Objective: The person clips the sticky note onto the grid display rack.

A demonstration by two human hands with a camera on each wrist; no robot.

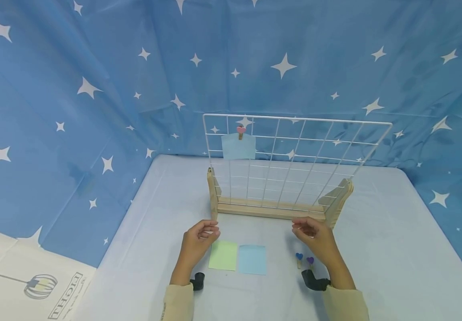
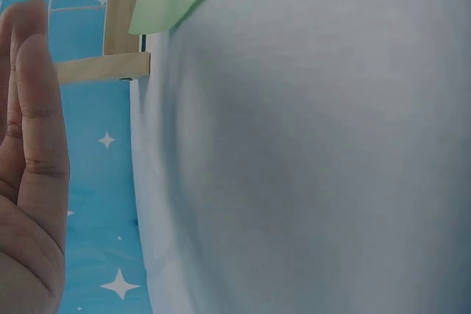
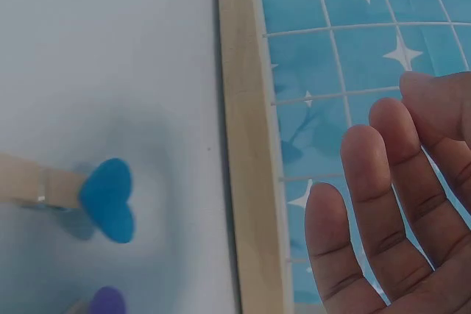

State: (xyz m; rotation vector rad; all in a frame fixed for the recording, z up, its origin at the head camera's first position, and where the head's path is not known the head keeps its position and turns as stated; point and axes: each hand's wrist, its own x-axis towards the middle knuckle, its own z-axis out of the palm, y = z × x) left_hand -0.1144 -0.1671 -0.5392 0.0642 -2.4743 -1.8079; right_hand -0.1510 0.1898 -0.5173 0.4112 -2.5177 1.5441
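My left hand [image 1: 199, 238] hovers above the table, its fingers loosely bent and holding nothing. Just beside it lies a green sticky note [image 1: 223, 256], with a blue sticky note [image 1: 252, 259] to its right. On the other side my right hand [image 1: 316, 236] is raised near the front of the wooden stand [image 1: 271, 212], fingers relaxed and nothing in them. Below that hand rest two small wooden clothespins, one with a blue heart [image 3: 110, 200], the other with a purple heart [image 3: 108, 301]. A white wire grid [image 1: 296, 119] stands upright in the stand.
High on the grid's left side, a clothespin with a pink heart [image 1: 241, 129] holds another blue note [image 1: 239, 147]. Behind the white-covered table [image 1: 166, 191] hangs a blue curtain [image 1: 231, 53] with white stars. Black wrist mounts show at both sleeves.
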